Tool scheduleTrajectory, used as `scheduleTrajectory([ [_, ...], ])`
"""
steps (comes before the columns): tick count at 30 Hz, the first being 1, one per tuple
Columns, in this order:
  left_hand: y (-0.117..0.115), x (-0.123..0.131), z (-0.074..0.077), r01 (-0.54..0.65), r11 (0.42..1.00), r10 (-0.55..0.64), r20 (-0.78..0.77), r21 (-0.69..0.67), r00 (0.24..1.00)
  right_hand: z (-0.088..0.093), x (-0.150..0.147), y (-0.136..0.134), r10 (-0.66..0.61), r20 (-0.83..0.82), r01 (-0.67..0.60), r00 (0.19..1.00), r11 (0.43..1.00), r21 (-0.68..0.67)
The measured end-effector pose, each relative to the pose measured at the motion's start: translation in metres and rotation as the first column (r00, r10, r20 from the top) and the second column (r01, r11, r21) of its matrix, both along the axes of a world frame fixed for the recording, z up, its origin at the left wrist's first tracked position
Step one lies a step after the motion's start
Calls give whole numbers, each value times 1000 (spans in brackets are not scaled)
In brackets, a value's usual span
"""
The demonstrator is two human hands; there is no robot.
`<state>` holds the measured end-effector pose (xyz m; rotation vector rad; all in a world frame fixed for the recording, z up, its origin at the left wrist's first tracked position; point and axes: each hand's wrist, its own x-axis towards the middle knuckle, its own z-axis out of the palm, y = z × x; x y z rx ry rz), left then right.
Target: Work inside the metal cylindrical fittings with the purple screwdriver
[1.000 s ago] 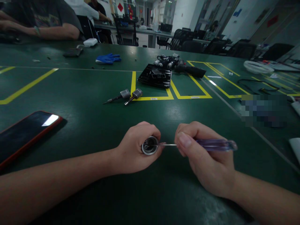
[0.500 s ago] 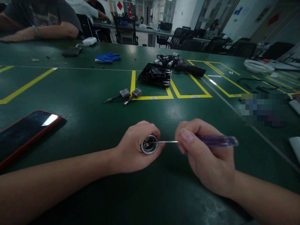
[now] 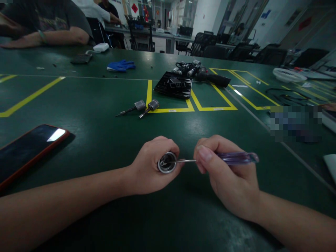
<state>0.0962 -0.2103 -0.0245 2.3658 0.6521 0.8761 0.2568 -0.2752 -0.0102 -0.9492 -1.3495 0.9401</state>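
My left hand (image 3: 153,166) is wrapped round a hollow metal cylinder (image 3: 167,171), whose open round end faces me. Inside its rim some small metal parts show, too dark to name. In my right hand (image 3: 227,175) is a screwdriver (image 3: 237,158) with a clear purple handle, held between thumb and fingers. Its thin shaft points left, and the tip reaches into the cylinder's open end. What the tip touches inside I cannot make out. The rest of the cylinder is hidden by my left fingers.
Two metal motor-like parts with shafts (image 3: 140,105) lie ahead. Behind them are a black bag (image 3: 173,85) and a bundle of metal parts with cables (image 3: 189,68). A phone (image 3: 31,147) lies left, a blue glove (image 3: 120,65) farther back. A person (image 3: 52,24) sits across the table.
My right hand has shifted slightly left with the screwdriver, and its tip has moved farther across the cylinder's opening. My left hand holds the cylinder in about the same place.
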Motion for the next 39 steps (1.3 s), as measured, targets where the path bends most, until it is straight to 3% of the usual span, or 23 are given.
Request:
scheduleTrajectory([
  [20, 1, 0, -3, -8, 1000, 8, 0, 12, 1000, 2, 1, -1, -16, 3, 16, 1000, 997, 78],
  [25, 2, 0, -2, -15, 999, 15, 0, 50, 1000, 10, 5, -3, -33, 189, -4, 981, 981, 194],
  [28, 2, 0, -4, -13, 994, 13, 1, 113, 1000, 21, 7, -3, -62, 403, -78, 913, 944, 321],
  [31, 3, 0, -6, -11, 987, 13, -9, 159, 1000, 30, 7, -3, -20, 564, -203, 826, 922, 329],
  [35, 4, 0, -7, 4, 983, 3, -34, 184, 999, 35, 5, -2, -14, 607, -220, 795, 925, 310],
  [39, 4, 1, -7, 8, 977, 0, -42, 213, 999, 30, 4, -3, -44, 523, -126, 851, 950, 284],
])
